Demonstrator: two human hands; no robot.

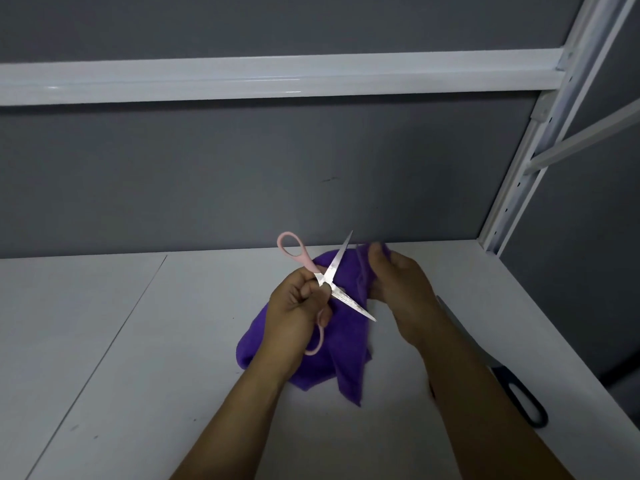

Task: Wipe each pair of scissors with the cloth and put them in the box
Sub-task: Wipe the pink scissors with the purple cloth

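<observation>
White table (104,341) below grey wall | left hand (294,306) is gripping pink scissors (337,263) at pivot, 2 blades splaying rightward | right hand (401,289) is pinching purple cloth (346,341) just beside them | box unseen

no readable text, labels, brands, numbers or signs

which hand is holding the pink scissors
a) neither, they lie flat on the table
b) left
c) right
b: the left hand grips the pink scissors near the pivot with the blades spread open, while the right hand holds the purple cloth.
</observation>
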